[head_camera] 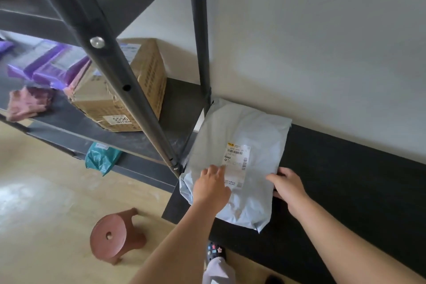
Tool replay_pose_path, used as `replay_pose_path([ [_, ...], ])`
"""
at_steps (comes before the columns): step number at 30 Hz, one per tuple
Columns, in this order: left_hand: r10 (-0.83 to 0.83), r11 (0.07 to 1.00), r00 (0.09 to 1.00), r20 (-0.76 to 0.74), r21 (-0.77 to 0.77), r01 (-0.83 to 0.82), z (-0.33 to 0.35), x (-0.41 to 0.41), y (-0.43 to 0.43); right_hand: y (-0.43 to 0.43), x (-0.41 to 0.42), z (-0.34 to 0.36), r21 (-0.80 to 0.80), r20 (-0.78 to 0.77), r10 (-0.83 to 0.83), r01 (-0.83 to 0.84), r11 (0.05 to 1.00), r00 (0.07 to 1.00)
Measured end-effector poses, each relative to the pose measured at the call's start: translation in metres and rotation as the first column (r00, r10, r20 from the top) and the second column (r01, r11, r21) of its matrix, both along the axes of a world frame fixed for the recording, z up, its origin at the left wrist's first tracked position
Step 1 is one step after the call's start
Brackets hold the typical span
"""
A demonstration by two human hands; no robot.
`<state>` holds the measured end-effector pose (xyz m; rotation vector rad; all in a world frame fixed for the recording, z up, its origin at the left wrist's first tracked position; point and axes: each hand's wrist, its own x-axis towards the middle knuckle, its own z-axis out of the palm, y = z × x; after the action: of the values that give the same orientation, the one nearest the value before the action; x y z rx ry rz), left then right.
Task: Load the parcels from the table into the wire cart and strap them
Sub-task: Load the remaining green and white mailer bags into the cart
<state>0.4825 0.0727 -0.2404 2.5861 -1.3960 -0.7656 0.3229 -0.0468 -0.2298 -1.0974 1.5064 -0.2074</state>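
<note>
**Head camera: both hands land on the pale parcel**

Head view looks down and both bare arms are stretched forward, reaching up from the bottom of the frame to one parcel (242, 127). It is a pale blue-grey plastic mailer, lying flat on the black surface (345, 180). Its far end is against the white wall (322, 41) and its left side is tucked beside the dark metal shelving (129, 90).

The left hand (211, 188) sits on top of the parcel near its front left corner. The palm is down, the wrist is straight, and the fingers are stretched out loosely. The fingertips (219, 168) reach the lower edge of the white shipping label (237, 157). This hand presses rather than clutches; nothing is pinched.

The right hand (288, 185) comes in from the other side with the forearm angled across the surface. Its fingers bend over the parcel's right edge and the thumb is tucked low against that side. As far as this angle shows, it grips the edge.

The parcel lies flat on the surface, with its front corner pointing toward the person.

Over on the shelving, a cardboard box (147, 80) marked 5556 stands on the shelf board. Purple mailers (50, 64) are stacked behind it and a pink cloth (27, 101) is crumpled to the left, both blurred. A teal bag (101, 157) pokes out from the shelf below. Down on the light floor (46, 203) stands a reddish-brown stool (110, 235), and a dark shoe (214, 251) with coloured charms shows between the arms.
</note>
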Motion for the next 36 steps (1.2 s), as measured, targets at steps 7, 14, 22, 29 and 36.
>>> replay_pose_path([
  [7, -0.027, 0.997, 1.000, 0.010, -0.074, 0.027, -0.003, 0.022, -0.011, 0.008, 0.013, -0.002, 0.094, 0.032, -0.049, 0.046, 0.995, 0.998],
  [14, -0.018, 0.990, 0.999, 0.038, -0.142, 0.023, -0.014, 0.018, -0.015, 0.017, 0.007, -0.012, 0.043, -0.052, -0.093, 0.096, 0.994, 0.994],
  [22, 0.057, 0.946, 0.988, 0.145, -0.324, -0.007, -0.016, -0.002, -0.040, 0.011, -0.036, -0.013, 0.039, -0.137, -0.172, 0.179, 0.983, 0.975],
  [29, 0.276, 0.936, 0.952, -0.133, -0.186, -0.297, -0.011, -0.036, -0.059, 0.015, -0.083, -0.018, 0.009, -0.191, -0.317, 0.325, 0.946, 0.929],
  [36, 0.349, 0.890, 0.828, -0.439, -0.121, -0.440, -0.004, -0.082, -0.072, 0.022, -0.137, -0.014, -0.054, -0.189, -0.444, 0.442, 0.895, 0.876],
])
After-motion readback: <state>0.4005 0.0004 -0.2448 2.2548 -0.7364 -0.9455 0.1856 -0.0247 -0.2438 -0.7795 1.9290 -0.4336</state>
